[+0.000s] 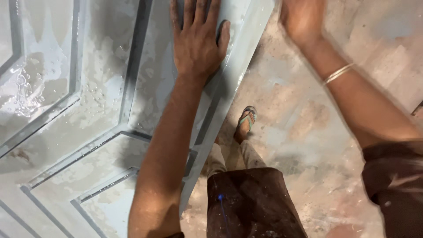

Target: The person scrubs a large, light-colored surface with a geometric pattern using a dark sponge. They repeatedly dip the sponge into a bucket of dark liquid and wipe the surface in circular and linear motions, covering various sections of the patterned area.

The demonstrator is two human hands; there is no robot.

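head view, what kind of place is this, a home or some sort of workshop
Probably a workshop, perhaps for doors or carpentry. A large grey panelled door lies flat and wet, with the left hand pressed on it. The bare concrete floor is stained and dusty, and the right hand hangs above it.

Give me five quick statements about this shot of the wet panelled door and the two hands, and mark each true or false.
1. The left hand lies flat on the grey panelled door. True.
2. The right hand grips a brush. False: it is blurred, held over the floor, apparently holding nothing.
3. A thin bangle circles the right wrist. True.
4. The door surface is dry. False: water patches glisten on it.
5. The visible foot is bare. False: it wears a sandal.
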